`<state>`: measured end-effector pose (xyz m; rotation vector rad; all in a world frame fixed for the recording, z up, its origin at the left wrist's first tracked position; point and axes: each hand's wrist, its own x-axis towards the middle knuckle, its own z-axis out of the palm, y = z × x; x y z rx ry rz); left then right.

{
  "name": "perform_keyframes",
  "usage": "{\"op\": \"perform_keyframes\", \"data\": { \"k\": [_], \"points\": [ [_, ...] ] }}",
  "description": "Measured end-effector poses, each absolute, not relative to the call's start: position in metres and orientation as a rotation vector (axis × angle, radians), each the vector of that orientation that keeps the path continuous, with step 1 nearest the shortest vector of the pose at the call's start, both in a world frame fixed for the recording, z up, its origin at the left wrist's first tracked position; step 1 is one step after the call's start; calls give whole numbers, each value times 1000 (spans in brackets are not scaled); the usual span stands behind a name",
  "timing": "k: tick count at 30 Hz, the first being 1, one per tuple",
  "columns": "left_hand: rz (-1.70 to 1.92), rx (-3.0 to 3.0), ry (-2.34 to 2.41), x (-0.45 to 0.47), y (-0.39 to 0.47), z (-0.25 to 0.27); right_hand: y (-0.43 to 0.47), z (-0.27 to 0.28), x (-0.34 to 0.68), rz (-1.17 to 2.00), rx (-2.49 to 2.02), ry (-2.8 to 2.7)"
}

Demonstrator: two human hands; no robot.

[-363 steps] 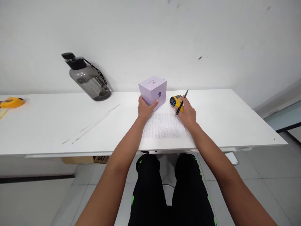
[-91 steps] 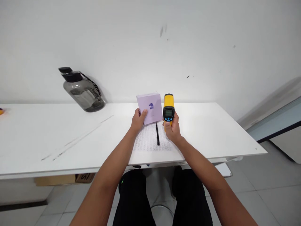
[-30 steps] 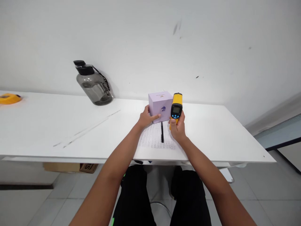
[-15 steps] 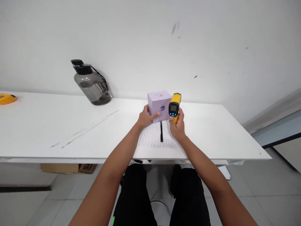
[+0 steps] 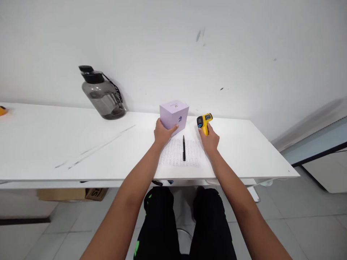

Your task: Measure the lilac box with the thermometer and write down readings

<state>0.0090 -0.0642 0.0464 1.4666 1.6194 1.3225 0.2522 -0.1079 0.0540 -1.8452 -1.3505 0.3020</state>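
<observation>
A lilac cardboard box [image 5: 172,115] with a dark blue emblem is gripped by my left hand [image 5: 163,133], its thumb across the front face. My right hand [image 5: 210,139] is closed around the handle of a yellow and black infrared thermometer [image 5: 205,122], whose small screen and blue buttons face left and toward me. Between my hands a black pen [image 5: 184,148] lies on a sheet covered in writing [image 5: 173,153]. Whether the box's underside touches the table I cannot tell.
A grey transparent water bottle [image 5: 104,101] with a black lid stands by the wall at the left. Part of a yellow object [image 5: 3,110] shows at the far left of the white table [image 5: 81,133]. Beneath the table is a cardboard box [image 5: 67,194].
The thermometer has moved right, away from the box, and turned sideways in my right hand. My left hand has shifted the box left and turned it. More of the pen shows now.
</observation>
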Motion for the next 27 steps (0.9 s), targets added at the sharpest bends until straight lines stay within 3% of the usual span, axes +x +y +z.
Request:
{"op": "perform_keyframes", "data": {
  "k": [15, 23, 27],
  "points": [
    [1244, 1470, 1798, 23, -69, 49, -96, 54, 253, 110, -2175, -1651],
    [1003, 1613, 1992, 30, -74, 39, -96, 48, 254, 5, -2160, -1702],
    [974, 1632, 1982, 29, -79, 48, -110, 52, 244, -119, -1867, -1793]
  ]
}}
